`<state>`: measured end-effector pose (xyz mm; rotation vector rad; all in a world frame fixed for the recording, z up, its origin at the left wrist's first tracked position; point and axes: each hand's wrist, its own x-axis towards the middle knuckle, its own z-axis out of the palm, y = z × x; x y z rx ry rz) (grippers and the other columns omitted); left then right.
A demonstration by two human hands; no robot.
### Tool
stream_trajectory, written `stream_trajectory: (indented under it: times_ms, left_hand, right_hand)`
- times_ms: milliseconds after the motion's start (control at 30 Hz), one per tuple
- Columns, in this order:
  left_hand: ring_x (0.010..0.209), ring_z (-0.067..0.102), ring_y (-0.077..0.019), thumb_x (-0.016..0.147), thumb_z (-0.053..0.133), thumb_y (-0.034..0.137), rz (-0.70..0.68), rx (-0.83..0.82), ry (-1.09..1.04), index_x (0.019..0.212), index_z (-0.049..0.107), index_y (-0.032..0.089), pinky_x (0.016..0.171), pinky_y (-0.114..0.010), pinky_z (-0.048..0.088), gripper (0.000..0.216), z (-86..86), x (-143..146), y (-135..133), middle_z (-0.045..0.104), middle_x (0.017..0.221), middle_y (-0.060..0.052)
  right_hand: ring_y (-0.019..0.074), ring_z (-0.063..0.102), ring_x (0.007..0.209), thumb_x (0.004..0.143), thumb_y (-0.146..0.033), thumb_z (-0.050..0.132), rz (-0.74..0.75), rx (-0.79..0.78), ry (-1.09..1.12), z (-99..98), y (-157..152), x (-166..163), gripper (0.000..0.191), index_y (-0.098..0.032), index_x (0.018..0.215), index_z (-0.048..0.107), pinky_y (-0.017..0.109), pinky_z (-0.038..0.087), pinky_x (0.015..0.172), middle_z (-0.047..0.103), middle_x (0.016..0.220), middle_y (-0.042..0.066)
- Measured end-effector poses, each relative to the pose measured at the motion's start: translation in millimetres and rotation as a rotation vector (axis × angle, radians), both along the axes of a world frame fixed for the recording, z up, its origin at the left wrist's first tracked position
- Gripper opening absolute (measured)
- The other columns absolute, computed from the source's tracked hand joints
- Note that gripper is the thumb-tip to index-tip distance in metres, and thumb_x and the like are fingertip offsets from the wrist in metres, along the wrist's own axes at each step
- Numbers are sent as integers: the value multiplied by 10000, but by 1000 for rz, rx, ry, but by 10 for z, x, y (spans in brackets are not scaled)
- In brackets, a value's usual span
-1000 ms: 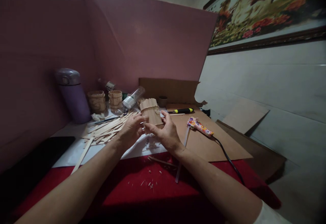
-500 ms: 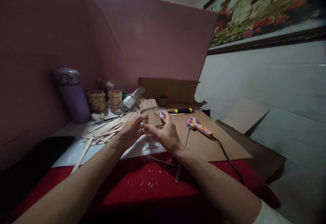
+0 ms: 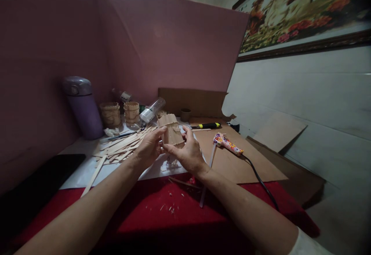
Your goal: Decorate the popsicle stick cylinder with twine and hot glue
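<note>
Between my two hands is a small cup-like piece built of flat wooden sticks point(image 3: 173, 134), with a thin twisted band round it near the top and bottom. My left hand point(image 3: 150, 147) grips its left side, thumb on the near face. My right hand point(image 3: 189, 151) closes on its right side and lower edge. Under it, small pale scraps point(image 3: 171, 165) lie on a white sheet point(image 3: 149, 174). A pile of flat wooden sticks point(image 3: 123, 146) spreads left of my left hand. Right of my right hand lies a flower-patterned glue gun point(image 3: 227, 143) with a clear glue stick point(image 3: 213, 156).
Two stick-covered cups point(image 3: 131, 113), a clear plastic bottle point(image 3: 152, 110) and a purple flask point(image 3: 84, 110) stand or lie at the back left. A black-and-yellow cutter point(image 3: 206, 125) rests on a brown board point(image 3: 246, 168). The glue gun's black cord point(image 3: 261, 181) hangs over the red cloth point(image 3: 139, 216).
The stick-built piece has tilted slightly between my hands, and more light falls on its near face. Both hands keep their hold, shifting only a little.
</note>
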<state>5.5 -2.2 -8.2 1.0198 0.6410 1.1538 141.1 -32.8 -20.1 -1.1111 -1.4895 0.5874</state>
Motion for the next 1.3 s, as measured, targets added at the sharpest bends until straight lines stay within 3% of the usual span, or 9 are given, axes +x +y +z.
stream_trajectory:
  times_ms: [300,433,700,867,1000,1167,1300]
  left_hand:
    - [686,642,-168,729,664,266,-37,23,25,963,637,151,599,-289,530,262,25,-4,-32,693,884,-76]
    - [744,649,-185,719,667,242,-51,37,43,978,630,164,628,-307,539,273,27,-3,-45,689,885,-64]
    - [655,629,-170,758,645,357,-6,-22,57,1029,627,151,552,-278,509,341,15,-11,-27,689,908,-97]
    - [672,626,-168,738,637,289,-1,-40,55,982,635,146,575,-276,504,283,33,-12,-49,682,868,-73]
    - [727,635,-166,725,664,271,-9,44,52,981,648,156,647,-292,514,281,26,0,-56,686,911,-62]
    - [854,662,-211,683,760,301,-66,119,58,1077,636,159,751,-337,513,437,-8,39,-48,677,1071,-116]
    - [894,666,-242,647,784,228,-82,132,22,1118,613,136,792,-365,510,510,-12,56,-56,674,1085,-140]
  right_hand:
    - [294,647,1019,605,-559,751,-19,-64,55,-18,67,41,901,-140,1321,398,429,524,856,646,1125,175]
    - [280,660,973,651,-592,708,4,-87,79,-62,125,62,840,-168,1313,413,432,547,795,648,1112,160]
    - [274,662,977,584,-511,783,109,-102,160,-42,73,4,885,-138,1284,391,417,536,828,634,1153,180]
    - [284,643,1027,597,-545,764,16,-42,69,-35,50,16,878,-153,1293,399,412,524,854,640,1143,166]
    - [310,620,1054,621,-530,747,-96,4,-26,-34,44,32,850,-151,1300,406,443,509,866,642,1127,165]
    - [364,530,1150,608,-473,765,-252,148,-177,-83,79,24,878,-123,1322,392,530,436,940,558,1234,220]
    - [353,508,1153,624,-403,758,-263,236,-273,-102,71,14,862,-108,1339,379,524,420,964,535,1224,211]
